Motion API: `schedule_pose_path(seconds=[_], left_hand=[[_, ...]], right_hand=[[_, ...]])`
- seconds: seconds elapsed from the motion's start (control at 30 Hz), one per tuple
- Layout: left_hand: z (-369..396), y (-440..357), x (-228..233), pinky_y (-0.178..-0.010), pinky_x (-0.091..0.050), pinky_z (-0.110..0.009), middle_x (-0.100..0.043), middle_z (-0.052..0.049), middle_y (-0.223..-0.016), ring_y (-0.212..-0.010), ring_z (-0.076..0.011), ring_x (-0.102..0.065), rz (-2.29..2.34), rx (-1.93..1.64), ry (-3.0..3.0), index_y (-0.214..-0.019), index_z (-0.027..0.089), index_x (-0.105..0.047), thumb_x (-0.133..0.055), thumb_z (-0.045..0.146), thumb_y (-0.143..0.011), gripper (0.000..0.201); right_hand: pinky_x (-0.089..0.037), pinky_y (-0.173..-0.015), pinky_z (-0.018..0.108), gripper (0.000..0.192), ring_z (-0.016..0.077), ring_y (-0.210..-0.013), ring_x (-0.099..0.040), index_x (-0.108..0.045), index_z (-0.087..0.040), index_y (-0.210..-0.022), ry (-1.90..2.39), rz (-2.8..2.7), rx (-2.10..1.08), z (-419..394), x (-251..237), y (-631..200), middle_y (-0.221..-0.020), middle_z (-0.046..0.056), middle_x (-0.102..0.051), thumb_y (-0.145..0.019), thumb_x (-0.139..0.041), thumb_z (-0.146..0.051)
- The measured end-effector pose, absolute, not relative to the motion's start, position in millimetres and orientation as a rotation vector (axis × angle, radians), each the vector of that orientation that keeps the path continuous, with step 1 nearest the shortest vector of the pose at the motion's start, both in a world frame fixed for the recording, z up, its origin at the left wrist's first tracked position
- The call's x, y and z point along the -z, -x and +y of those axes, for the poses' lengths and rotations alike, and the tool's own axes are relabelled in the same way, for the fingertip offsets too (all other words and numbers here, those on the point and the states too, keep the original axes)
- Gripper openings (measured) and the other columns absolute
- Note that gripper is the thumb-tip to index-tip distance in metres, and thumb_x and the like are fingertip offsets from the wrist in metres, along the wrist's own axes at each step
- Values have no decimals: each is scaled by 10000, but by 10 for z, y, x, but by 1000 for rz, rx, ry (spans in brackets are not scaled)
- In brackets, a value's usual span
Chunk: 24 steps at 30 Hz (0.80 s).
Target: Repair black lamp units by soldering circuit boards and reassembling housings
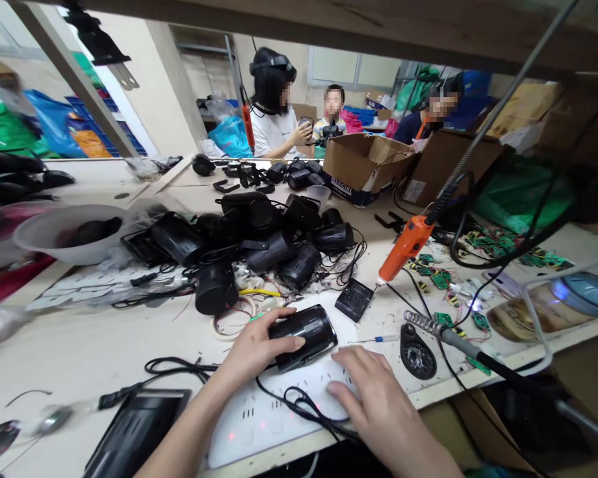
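My left hand (pixel 257 346) grips a glossy black cylindrical housing (pixel 309 332) that lies on its side on a white power strip (pixel 259 418). My right hand (pixel 373 395) rests flat on the right part of that power strip, fingers spread, holding nothing. A black cable (pixel 299 401) loops across the strip between my hands. Behind them lies a pile of similar black housings (pixel 259 242) with loose wires.
An orange electric screwdriver (pixel 404 249) hangs on a cable at right, above a small black square part (pixel 353 299). A soldering iron in its stand (pixel 436 330), green circuit boards (pixel 441 279), a white bowl (pixel 62 232), cardboard boxes (pixel 361 166). Three people sit at the far side.
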State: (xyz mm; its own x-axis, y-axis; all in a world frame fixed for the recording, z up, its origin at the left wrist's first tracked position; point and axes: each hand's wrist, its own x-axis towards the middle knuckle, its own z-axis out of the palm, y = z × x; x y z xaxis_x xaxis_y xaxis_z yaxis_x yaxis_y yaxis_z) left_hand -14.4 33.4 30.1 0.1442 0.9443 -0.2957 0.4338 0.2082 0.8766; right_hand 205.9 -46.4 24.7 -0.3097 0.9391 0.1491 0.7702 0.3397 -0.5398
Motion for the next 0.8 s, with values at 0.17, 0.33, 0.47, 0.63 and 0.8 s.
schedule_pose_path(seconds=[0.17,0.33,0.47,0.63,0.8], left_hand=[[346,154,-244,-918,-489,-376,-720,-43,-1084,-1068,-305,-643,1440,-634,-1333,-1165,223,-656,-727,463,-627,593],[301,141,-223,-896,-495,-378,-705,-58,-1112,-1045,-299,-647,1445,-665,-1329,-1179,218,-644,-723,472,-658,585],[276,131,-226,-888,-496,-380,-704,-46,-1101,-1018,-288,-652,1448,-651,-1341,-1208,234,-627,-706,483,-682,586],[236,123,-183,-985,-444,-403,-666,-48,-1182,-1117,-286,-601,1439,-750,-1448,-1191,241,-624,-682,467,-712,533],[171,115,-127,-975,-443,-442,-659,-69,-1105,-1086,-284,-592,1486,-866,-1672,-1075,226,-646,-633,468,-779,382]], right_hand=[[-418,-1049,497,160,199,-869,-635,-587,-219,-787,1221,-2366,-242,-802,-71,-2213,-808,11,-624,-916,-535,-140],[-436,-1063,453,284,248,-1151,-586,-635,-200,-1002,1180,-2423,0,-889,-42,-2355,-1057,80,-669,-852,-472,-23],[-482,-1017,432,317,228,-973,-635,-610,-153,-1159,1060,-2469,-71,-870,-52,-2117,-970,84,-693,-891,-455,-85],[-544,-857,379,234,193,-761,-587,-656,-175,-920,1007,-2464,-278,-766,-229,-2000,-799,53,-625,-862,-458,-63],[-523,-792,326,150,211,-909,-612,-672,-208,-985,1348,-1866,-186,-305,-690,-2317,-951,75,-645,-920,-545,-164]])
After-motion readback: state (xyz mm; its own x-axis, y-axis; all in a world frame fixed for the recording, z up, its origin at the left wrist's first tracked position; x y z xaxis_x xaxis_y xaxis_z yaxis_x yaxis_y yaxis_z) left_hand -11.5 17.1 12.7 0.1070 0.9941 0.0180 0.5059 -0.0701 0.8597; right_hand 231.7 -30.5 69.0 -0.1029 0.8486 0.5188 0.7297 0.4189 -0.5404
